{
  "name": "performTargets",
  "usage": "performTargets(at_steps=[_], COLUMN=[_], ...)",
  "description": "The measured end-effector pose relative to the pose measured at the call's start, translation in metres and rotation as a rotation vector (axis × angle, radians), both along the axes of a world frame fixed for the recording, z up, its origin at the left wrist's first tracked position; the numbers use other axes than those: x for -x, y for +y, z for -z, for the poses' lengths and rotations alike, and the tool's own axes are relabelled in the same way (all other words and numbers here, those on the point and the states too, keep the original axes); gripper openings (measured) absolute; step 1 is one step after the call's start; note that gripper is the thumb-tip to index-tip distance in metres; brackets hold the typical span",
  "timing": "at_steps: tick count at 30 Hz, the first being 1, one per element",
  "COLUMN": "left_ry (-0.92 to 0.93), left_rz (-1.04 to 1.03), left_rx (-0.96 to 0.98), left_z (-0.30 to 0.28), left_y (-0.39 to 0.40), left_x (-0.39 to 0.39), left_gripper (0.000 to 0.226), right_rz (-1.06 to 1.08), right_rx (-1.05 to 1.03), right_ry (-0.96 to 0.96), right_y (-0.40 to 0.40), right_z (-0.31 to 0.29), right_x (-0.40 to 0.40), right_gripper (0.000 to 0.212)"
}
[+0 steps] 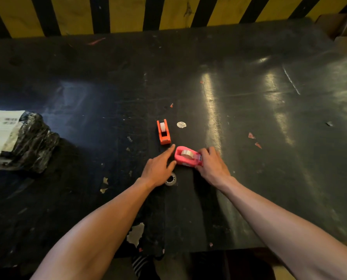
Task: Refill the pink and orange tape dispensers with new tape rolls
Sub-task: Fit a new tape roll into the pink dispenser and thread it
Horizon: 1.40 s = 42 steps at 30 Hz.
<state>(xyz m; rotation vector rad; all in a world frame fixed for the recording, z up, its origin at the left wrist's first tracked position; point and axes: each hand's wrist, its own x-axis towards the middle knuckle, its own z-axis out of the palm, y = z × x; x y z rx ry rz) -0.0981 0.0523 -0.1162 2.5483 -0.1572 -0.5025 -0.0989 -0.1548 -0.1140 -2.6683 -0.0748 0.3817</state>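
The pink tape dispenser lies on the black table with a clear tape roll seated in it. My right hand grips its right end, fingers closed at the cutter side. My left hand rests beside the dispenser's left end, fingers spread, thumb tip touching the pink body and holding nothing. The orange tape dispenser stands just beyond, with a white roll in it. A small tape roll or core lies flat on the table, partly hidden under my left hand.
A black plastic-wrapped parcel with a white label sits at the left edge. A round white sticker lies right of the orange dispenser. Small paper scraps dot the table. A yellow and black striped wall rises behind; the near edge is chipped.
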Motion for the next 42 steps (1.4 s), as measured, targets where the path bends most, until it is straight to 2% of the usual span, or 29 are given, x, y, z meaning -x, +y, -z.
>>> performTargets(at_steps=[2,4,6,8,13,22,27,42], left_ry=[-0.090,-0.063,-0.014,-0.031,-0.124,-0.157,-0.168,-0.142], left_rz=[-0.135,-0.233,-0.226,-0.187,-0.202,-0.226,-0.230,-0.221], left_rx=[-0.067,-0.201,-0.331,-0.382,-0.421,-0.414,-0.406,-0.414], left_z=[0.011,0.025,0.039,0.047,0.056,0.062,0.066,0.062], left_y=[0.014,0.034,0.051,0.059,0.057,0.060,0.060,0.060], left_x=[0.009,0.018,0.027,0.033,0.037,0.037,0.038,0.037], left_gripper=[0.063,0.064,0.066,0.066,0.066,0.065,0.066,0.067], right_rz=[-0.004,0.018,0.058,0.089,0.087,0.270,0.228,0.295], right_rx=[-0.013,-0.033,-0.038,-0.022,0.039,-0.050,-0.026,-0.055], right_ry=[0.006,0.005,-0.010,-0.037,-0.123,-0.142,-0.204,-0.141], right_y=[-0.002,-0.004,-0.002,0.001,0.011,0.024,0.029,0.030], right_z=[0.002,0.005,0.009,0.012,0.017,0.019,0.021,0.018], right_x=[-0.001,-0.002,-0.003,-0.008,-0.039,-0.097,-0.099,-0.110], right_gripper=[0.045,0.047,0.055,0.061,0.069,0.070,0.072,0.072])
